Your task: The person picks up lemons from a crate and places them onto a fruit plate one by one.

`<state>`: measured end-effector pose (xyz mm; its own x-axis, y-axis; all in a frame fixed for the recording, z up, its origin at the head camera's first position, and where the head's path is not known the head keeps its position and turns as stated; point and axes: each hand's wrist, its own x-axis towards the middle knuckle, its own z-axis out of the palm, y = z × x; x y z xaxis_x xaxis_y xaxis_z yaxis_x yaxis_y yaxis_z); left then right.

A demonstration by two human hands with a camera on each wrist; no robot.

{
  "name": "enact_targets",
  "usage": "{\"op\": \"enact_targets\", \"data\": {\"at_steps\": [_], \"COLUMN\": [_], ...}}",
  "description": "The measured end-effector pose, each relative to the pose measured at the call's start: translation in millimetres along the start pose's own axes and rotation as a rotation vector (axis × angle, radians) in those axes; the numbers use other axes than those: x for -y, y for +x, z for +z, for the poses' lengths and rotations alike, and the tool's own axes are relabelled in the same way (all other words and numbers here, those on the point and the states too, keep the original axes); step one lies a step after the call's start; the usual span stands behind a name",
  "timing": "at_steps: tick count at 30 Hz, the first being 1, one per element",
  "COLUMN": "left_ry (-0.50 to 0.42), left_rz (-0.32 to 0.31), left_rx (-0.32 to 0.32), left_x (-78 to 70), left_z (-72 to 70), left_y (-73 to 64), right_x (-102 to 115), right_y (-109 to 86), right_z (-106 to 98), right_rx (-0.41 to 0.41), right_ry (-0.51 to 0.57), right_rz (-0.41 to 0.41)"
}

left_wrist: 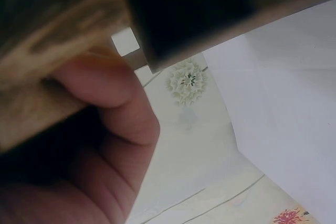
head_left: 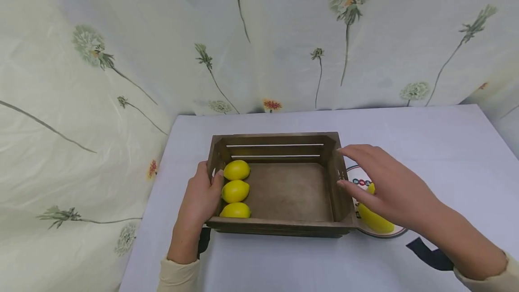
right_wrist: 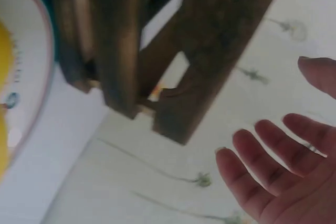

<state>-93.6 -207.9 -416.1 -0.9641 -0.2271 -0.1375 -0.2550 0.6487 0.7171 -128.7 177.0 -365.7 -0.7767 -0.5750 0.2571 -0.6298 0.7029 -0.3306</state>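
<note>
A brown wooden slatted crate (head_left: 289, 193) stands on the table, with three yellow lemons (head_left: 236, 191) lined up along its left inner side. My left hand (head_left: 201, 195) grips the crate's left end wall, thumb on the inner side; the left wrist view shows a curled finger (left_wrist: 123, 87) against the wood. At the crate's right end is my right hand (head_left: 385, 181), its fingers spread. In the right wrist view that hand (right_wrist: 283, 166) is apart from the crate (right_wrist: 210, 40) and holds nothing. Yellow fruit (head_left: 377, 220) lies on a plate (head_left: 361, 173), partly hidden by the right hand.
A white cloth (head_left: 279, 265) covers the table. Behind and to the left hang pale curtains (head_left: 275, 35) with a dandelion print. The plate sits close against the crate's right end. Dark straps (head_left: 431, 256) are at both wrists.
</note>
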Motion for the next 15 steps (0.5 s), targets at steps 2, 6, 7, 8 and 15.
{"op": "enact_targets", "data": {"at_steps": [2, 6, 7, 8, 15], "left_ry": [-0.003, -0.006, -0.006, -0.006, -0.01], "left_rz": [0.0, 0.001, 0.0, -0.003, -0.004], "left_rx": [0.001, 0.003, 0.004, 0.006, 0.015], "left_x": [0.8, 2.0, 2.2, 2.5, 2.5], "left_z": [-0.1, -1.1, -1.4, -1.7, -1.1], "left_y": [-0.2, -0.2, -0.1, 0.1, 1.5], "right_x": [7, 22, 26, 30, 50], "right_y": [11.9, 35.9, 42.0, 48.3, 93.0], "right_z": [-3, -6, -5, -4, 11], "right_rx": [0.011, 0.095, 0.129, 0.164, 0.413], "right_ry": [-0.004, -0.019, -0.023, -0.03, -0.046], "right_rz": [-0.061, -0.191, -0.219, -0.247, -0.292]}}
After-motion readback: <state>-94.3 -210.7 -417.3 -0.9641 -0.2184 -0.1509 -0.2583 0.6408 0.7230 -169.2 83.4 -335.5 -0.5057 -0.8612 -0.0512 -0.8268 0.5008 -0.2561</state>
